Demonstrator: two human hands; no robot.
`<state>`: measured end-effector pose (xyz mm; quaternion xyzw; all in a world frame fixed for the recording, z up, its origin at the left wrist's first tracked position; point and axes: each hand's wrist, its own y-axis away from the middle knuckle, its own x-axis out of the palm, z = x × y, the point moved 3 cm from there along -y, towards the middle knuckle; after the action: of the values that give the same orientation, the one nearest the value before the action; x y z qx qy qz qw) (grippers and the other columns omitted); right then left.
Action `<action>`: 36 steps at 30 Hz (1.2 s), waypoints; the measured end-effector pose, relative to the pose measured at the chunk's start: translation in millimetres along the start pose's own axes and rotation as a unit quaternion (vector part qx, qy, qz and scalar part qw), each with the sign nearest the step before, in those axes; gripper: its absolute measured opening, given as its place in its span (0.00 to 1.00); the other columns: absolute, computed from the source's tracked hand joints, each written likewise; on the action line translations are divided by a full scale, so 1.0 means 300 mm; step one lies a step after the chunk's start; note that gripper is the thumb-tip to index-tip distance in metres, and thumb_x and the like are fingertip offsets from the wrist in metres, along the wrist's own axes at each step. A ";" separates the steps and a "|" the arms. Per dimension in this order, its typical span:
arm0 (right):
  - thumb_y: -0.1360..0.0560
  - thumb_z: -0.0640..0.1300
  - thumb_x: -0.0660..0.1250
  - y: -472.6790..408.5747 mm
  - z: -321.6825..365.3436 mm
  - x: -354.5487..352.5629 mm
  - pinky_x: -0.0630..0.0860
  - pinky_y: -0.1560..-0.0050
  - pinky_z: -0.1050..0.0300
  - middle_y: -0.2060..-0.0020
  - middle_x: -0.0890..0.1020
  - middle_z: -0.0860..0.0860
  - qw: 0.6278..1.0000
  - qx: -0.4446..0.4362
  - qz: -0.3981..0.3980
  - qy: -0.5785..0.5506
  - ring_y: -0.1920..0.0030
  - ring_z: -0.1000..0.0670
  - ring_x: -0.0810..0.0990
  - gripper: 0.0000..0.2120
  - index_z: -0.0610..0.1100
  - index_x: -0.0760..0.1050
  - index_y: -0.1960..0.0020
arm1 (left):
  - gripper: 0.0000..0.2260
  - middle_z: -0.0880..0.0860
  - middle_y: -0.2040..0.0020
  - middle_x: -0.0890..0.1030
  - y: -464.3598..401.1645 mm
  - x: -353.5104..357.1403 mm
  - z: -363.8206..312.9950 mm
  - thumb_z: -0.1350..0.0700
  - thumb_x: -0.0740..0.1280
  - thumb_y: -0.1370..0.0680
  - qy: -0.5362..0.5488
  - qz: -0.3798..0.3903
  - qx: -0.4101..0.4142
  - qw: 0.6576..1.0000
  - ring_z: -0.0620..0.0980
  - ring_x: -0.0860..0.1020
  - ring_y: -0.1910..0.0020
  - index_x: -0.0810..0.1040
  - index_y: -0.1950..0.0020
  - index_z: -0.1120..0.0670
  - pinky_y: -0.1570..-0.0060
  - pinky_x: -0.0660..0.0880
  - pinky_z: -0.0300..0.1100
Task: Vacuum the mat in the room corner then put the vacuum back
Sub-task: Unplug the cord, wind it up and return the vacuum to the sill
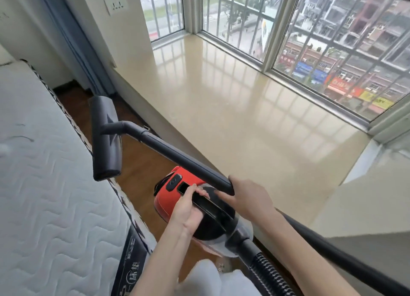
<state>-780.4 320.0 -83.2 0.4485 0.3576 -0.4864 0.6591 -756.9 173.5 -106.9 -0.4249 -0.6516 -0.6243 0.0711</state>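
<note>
The left hand [188,209] holds the black handle on top of the red vacuum [175,198], fingers curled tight around it. The right hand [248,198] is wrapped around the black tube [177,155], gripping its near end. The vacuum hangs over the brown floor [142,167], between the bed [44,173] and the sill [233,122]. The brush head [105,138] sits at the bed's edge, past the vacuum. The hose [273,273] runs off behind the vacuum.
</note>
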 end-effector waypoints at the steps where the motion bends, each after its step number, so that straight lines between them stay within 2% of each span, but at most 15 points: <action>1: 0.28 0.67 0.58 -0.034 0.004 -0.007 0.78 0.60 0.51 0.64 0.78 0.53 1.000 -0.006 0.007 0.002 0.63 0.50 0.78 0.19 0.52 0.68 0.52 | 0.07 0.51 0.71 0.70 -0.018 0.012 -0.009 0.61 0.60 0.20 -0.002 -0.004 0.000 1.000 0.45 0.69 0.69 0.72 0.58 0.59 0.57 0.73 0.42; 5: 0.28 0.65 0.58 -0.143 0.029 -0.013 0.76 0.62 0.54 0.64 0.78 0.53 0.999 -0.016 0.033 -0.011 0.63 0.50 0.78 0.19 0.50 0.69 0.51 | 0.08 0.51 0.70 0.70 -0.079 0.052 -0.055 0.61 0.61 0.20 0.007 -0.019 -0.003 1.000 0.45 0.69 0.69 0.72 0.60 0.57 0.57 0.73 0.41; 12: 0.27 0.65 0.59 -0.324 0.041 -0.007 0.68 0.65 0.56 0.66 0.74 0.53 0.999 0.007 0.044 -0.022 0.64 0.48 0.74 0.18 0.51 0.66 0.56 | 0.11 0.52 0.73 0.69 -0.220 0.134 -0.179 0.64 0.60 0.20 -0.002 -0.045 0.012 0.999 0.47 0.67 0.70 0.70 0.63 0.58 0.59 0.71 0.41; 17: 0.27 0.63 0.60 -0.519 0.137 0.001 0.63 0.70 0.57 0.66 0.74 0.52 0.998 0.024 0.047 -0.042 0.65 0.48 0.74 0.16 0.50 0.66 0.58 | 0.11 0.52 0.75 0.69 -0.371 0.186 -0.373 0.65 0.60 0.21 0.024 -0.077 -0.003 0.997 0.47 0.68 0.72 0.69 0.63 0.57 0.63 0.70 0.40; 20: 0.26 0.63 0.60 -0.652 0.218 0.002 0.64 0.68 0.57 0.65 0.74 0.52 0.997 0.037 0.058 -0.039 0.64 0.49 0.74 0.16 0.51 0.66 0.56 | 0.10 0.52 0.76 0.70 -0.450 0.230 -0.523 0.66 0.61 0.22 0.014 -0.071 -0.017 0.997 0.46 0.70 0.76 0.70 0.63 0.57 0.64 0.70 0.39; 24: 0.26 0.64 0.59 -0.808 0.317 -0.016 0.66 0.65 0.56 0.63 0.75 0.51 0.997 0.057 0.047 -0.026 0.63 0.48 0.74 0.17 0.50 0.66 0.55 | 0.08 0.53 0.74 0.71 -0.519 0.298 -0.708 0.66 0.62 0.22 -0.013 -0.066 -0.034 0.997 0.47 0.68 0.71 0.71 0.61 0.58 0.62 0.70 0.39; 28: 0.26 0.64 0.59 -0.955 0.392 -0.048 0.71 0.63 0.55 0.60 0.79 0.50 0.997 0.072 0.024 -0.033 0.60 0.47 0.78 0.19 0.49 0.71 0.51 | 0.10 0.52 0.75 0.69 -0.586 0.395 -0.862 0.65 0.60 0.21 -0.012 -0.047 -0.029 0.998 0.46 0.68 0.72 0.70 0.62 0.58 0.62 0.70 0.39; 31: 0.26 0.65 0.59 -1.063 0.430 -0.082 0.69 0.64 0.55 0.61 0.78 0.50 0.997 0.078 0.007 -0.028 0.61 0.47 0.77 0.19 0.49 0.70 0.52 | 0.11 0.51 0.76 0.69 -0.635 0.468 -0.945 0.64 0.59 0.20 -0.006 -0.041 -0.028 0.999 0.45 0.69 0.76 0.70 0.62 0.58 0.64 0.69 0.38; 36: 0.27 0.67 0.58 -1.266 0.462 -0.133 0.66 0.69 0.56 0.65 0.76 0.52 0.996 0.082 0.003 -0.026 0.64 0.48 0.75 0.19 0.50 0.69 0.55 | 0.12 0.52 0.77 0.70 -0.749 0.560 -1.060 0.64 0.59 0.20 -0.014 -0.042 -0.031 0.999 0.46 0.69 0.76 0.69 0.63 0.58 0.65 0.69 0.39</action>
<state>-1151.6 155.4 -91.9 0.4893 0.2983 -0.5231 0.6309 -1146.1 5.3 -104.7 -0.4084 -0.6502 -0.6402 0.0227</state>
